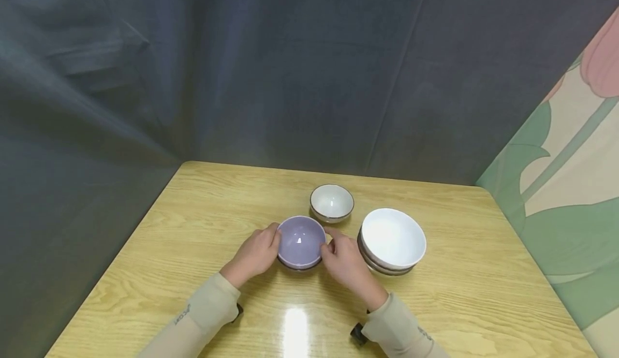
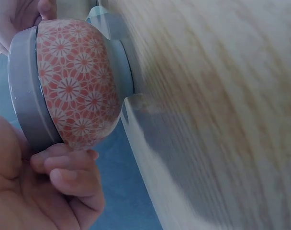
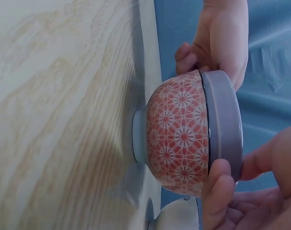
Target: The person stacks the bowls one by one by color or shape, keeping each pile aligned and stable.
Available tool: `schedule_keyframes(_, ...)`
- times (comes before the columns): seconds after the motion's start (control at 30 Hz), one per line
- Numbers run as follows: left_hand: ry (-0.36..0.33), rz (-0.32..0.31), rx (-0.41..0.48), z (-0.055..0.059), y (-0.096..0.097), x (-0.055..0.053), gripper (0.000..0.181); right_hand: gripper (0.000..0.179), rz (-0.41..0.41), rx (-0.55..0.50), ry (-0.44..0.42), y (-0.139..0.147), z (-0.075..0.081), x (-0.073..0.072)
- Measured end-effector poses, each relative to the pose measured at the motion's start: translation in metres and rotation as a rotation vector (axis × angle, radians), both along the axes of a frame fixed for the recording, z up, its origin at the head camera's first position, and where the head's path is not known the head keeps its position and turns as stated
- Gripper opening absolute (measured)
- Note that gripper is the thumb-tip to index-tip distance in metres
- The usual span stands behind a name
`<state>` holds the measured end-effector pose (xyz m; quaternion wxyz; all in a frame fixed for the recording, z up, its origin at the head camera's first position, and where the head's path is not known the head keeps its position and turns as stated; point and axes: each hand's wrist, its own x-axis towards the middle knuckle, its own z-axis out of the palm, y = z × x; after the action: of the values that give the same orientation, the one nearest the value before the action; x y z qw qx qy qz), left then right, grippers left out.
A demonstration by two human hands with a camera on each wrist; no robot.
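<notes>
A purple bowl (image 1: 302, 244) is nested in a red bowl with white flower patterns (image 2: 71, 88), whose pale foot is down at the wooden table. On its left side, my left hand (image 1: 256, 251) grips the purple bowl near the rim, with curled fingertips by the seam between the two bowls. Opposite, my right hand (image 1: 346, 261) pinches the purple bowl's rim between thumb and fingers. In the right wrist view the purple band (image 3: 224, 120) stands above the red bowl's rim. The inside of the red bowl is hidden.
Just behind the nested pair stands a small white bowl (image 1: 332, 202) with a dark rim. To the right, a larger white bowl (image 1: 394, 238) sits stacked on darker-edged ware. The wooden table (image 1: 193, 207) meets dark curtains (image 1: 300, 78) at the back and left.
</notes>
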<state>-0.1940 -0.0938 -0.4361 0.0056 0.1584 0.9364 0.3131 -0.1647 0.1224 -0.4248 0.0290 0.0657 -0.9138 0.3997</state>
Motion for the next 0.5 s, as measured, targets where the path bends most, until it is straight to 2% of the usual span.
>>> schedule_keyframes(0.2, 0.022, 0.003, -0.022, 0.0028, 0.002, -0.0014, 0.036, 0.041, 0.017, 0.012, -0.003, 0.0006, 0.0008, -0.0033)
schedule_keyframes(0.5, 0.028, -0.008, -0.005, 0.003, 0.0013, -0.0038, 0.029, 0.039, 0.039, 0.026, 0.002, 0.0025, 0.004, -0.0068)
